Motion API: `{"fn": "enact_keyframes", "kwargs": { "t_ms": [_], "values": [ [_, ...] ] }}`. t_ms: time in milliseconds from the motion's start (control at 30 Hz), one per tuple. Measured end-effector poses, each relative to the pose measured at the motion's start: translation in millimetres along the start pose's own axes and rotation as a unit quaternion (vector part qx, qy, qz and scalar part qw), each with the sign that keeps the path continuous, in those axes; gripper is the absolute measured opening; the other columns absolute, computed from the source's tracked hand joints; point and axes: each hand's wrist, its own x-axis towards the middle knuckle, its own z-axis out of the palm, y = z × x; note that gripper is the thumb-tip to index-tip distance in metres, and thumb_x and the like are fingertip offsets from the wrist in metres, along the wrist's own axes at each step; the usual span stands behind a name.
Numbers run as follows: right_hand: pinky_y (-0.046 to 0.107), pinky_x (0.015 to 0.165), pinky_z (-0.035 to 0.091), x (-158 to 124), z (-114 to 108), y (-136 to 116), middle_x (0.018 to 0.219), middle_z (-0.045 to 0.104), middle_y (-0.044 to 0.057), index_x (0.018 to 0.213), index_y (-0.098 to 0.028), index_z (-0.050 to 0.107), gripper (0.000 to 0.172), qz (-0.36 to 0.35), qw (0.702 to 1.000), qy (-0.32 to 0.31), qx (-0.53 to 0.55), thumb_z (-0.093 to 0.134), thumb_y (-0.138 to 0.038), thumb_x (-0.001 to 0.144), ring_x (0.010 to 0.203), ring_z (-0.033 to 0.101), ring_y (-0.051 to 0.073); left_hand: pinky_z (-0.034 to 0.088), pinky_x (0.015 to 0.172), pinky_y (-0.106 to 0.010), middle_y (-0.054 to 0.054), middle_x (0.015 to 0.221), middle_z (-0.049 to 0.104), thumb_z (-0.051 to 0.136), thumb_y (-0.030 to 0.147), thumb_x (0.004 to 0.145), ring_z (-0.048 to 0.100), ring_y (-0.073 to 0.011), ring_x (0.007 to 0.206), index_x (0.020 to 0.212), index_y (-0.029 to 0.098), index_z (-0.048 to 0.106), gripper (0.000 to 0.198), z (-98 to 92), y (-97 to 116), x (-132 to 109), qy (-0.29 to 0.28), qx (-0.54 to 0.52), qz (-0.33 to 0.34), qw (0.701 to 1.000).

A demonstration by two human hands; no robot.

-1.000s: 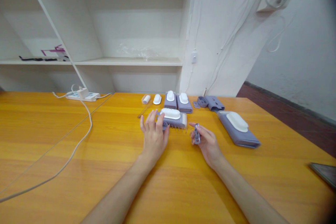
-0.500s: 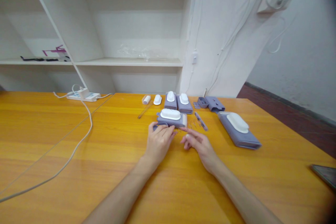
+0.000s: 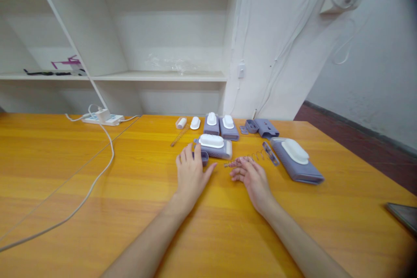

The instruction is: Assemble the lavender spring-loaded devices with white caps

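My left hand [image 3: 190,173] lies open with its fingers spread. Its fingertips reach over a small purple open-topped box [image 3: 204,159], partly hidden by the hand. My right hand [image 3: 255,180] is closed, its thumb and fingers around a thin coil spring [image 3: 259,154]. One end of the spring pokes out to the left of the fingers; the other runs to a narrow purple strip [image 3: 270,153]. Just beyond both hands, a purple case [image 3: 215,151] lies flat with a white bristled brush head [image 3: 211,140] on top.
Two purple cases with white tops [image 3: 211,128] stand farther back, beside small white parts [image 3: 195,123] and another spring [image 3: 179,136]. A larger purple case [image 3: 298,167] lies at the right. A power strip [image 3: 103,117] trails a cable at the left; a dark flat device [image 3: 404,217] lies far right.
My left hand has opened and drawn back left from the small box. The purple strip and the spring have shifted right, towards the larger case, with my right hand now around the spring.
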Motion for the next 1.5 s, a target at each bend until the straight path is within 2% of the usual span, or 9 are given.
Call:
{"fn": "enact_keyframes", "kwargs": {
  "t_ms": [233, 433, 567, 700, 967, 1100, 1267, 1433, 1500],
  "values": [
    [0.027, 0.056, 0.051, 2.2, -0.5, 1.0, 0.081, 0.068, 0.007, 0.084, -0.018, 0.052, 0.027, -0.003, 1.000, 0.030, 0.010, 0.066, -0.040, 0.078, 0.061, 0.064, 0.016, 0.042, 0.081, -0.041, -0.015, 0.114, 0.048, 0.057, 0.048, 0.078, 0.047, -0.0296, 0.101, 0.116, 0.014, 0.045, 0.052, 3.6, -2.5, 0.1, -0.021, 0.016, -0.050, 0.998],
    [0.028, 0.057, 0.052, 3.8, -0.6, 3.6, 0.083, 0.068, 0.006, 0.085, -0.018, 0.051, 0.029, -0.004, 0.999, 0.038, -0.008, 0.068, -0.040, 0.076, 0.060, 0.064, 0.016, 0.043, 0.085, -0.040, -0.011, 0.107, 0.050, 0.052, 0.028, 0.081, 0.048, -0.0263, 0.101, 0.113, 0.016, 0.045, 0.035, 5.9, -7.4, 3.0, -0.032, -0.048, -0.032, 0.998],
    [0.028, 0.057, 0.053, 4.0, -0.5, 3.0, 0.083, 0.068, 0.006, 0.085, -0.018, 0.050, 0.029, -0.003, 0.999, 0.034, -0.005, 0.067, -0.040, 0.077, 0.060, 0.064, 0.016, 0.039, 0.096, -0.041, -0.011, 0.119, 0.045, 0.054, 0.019, 0.076, 0.045, -0.0251, 0.112, 0.117, 0.018, 0.043, 0.043, 8.1, -8.5, 1.1, -0.045, -0.124, 0.035, 0.991],
    [0.028, 0.057, 0.053, 3.8, -0.9, 2.8, 0.084, 0.068, 0.006, 0.086, -0.019, 0.049, 0.028, -0.003, 1.000, 0.031, -0.004, 0.067, -0.039, 0.078, 0.061, 0.065, 0.016, 0.037, 0.099, -0.040, -0.011, 0.123, 0.043, 0.056, 0.024, 0.077, 0.044, -0.0241, 0.115, 0.120, 0.019, 0.041, 0.046, 6.6, -4.1, -1.1, -0.066, -0.166, 0.080, 0.981],
    [0.028, 0.058, 0.053, 3.6, -1.6, 3.5, 0.083, 0.068, 0.006, 0.087, -0.019, 0.048, 0.027, -0.001, 1.000, 0.027, -0.006, 0.066, -0.037, 0.078, 0.060, 0.065, 0.016, 0.040, 0.087, -0.042, -0.011, 0.113, 0.051, 0.065, 0.050, 0.070, 0.050, -0.0287, 0.107, 0.118, 0.018, 0.041, 0.063, 9.6, -1.3, -4.2, -0.069, -0.078, -0.045, 0.994],
    [0.028, 0.058, 0.054, 3.7, -1.1, 3.9, 0.084, 0.068, 0.006, 0.088, -0.019, 0.048, 0.027, -0.004, 1.000, 0.027, -0.011, 0.066, -0.039, 0.079, 0.061, 0.065, 0.016, 0.037, 0.092, -0.042, -0.009, 0.114, 0.055, 0.067, 0.046, 0.070, 0.052, -0.0267, 0.108, 0.123, 0.020, 0.036, 0.067, 9.0, -1.8, -3.8, -0.081, -0.099, -0.034, 0.991],
    [0.026, 0.055, 0.054, 2.8, 0.9, 2.8, 0.084, 0.067, 0.005, 0.088, -0.018, 0.052, 0.030, -0.013, 0.999, 0.031, -0.029, 0.068, -0.041, 0.077, 0.061, 0.064, 0.015, 0.029, 0.100, -0.048, -0.010, 0.122, 0.054, 0.069, 0.035, 0.068, 0.050, -0.0268, 0.114, 0.126, 0.021, 0.033, 0.070, 8.0, 2.1, -3.6, -0.046, -0.143, 0.021, 0.988],
    [0.024, 0.053, 0.053, 2.0, 2.9, 2.9, 0.083, 0.066, 0.004, 0.088, -0.017, 0.057, 0.032, -0.022, 0.998, 0.027, -0.049, 0.071, -0.042, 0.074, 0.061, 0.063, 0.014, 0.036, 0.096, -0.044, -0.015, 0.131, 0.046, 0.068, 0.024, 0.069, 0.046, -0.0282, 0.119, 0.137, 0.018, 0.019, 0.085, 11.6, 6.2, -6.7, -0.009, -0.209, 0.068, 0.976],
    [0.024, 0.054, 0.053, 1.9, 2.8, 3.5, 0.083, 0.066, 0.004, 0.089, -0.017, 0.058, 0.032, -0.025, 0.998, 0.022, -0.056, 0.071, -0.042, 0.074, 0.061, 0.063, 0.014, 0.038, 0.095, -0.044, -0.014, 0.130, 0.047, 0.067, 0.022, 0.068, 0.047, -0.0285, 0.117, 0.138, 0.019, 0.020, 0.084, 9.2, 8.4, -7.4, -0.015, -0.221, 0.079, 0.972]
  ]
}}
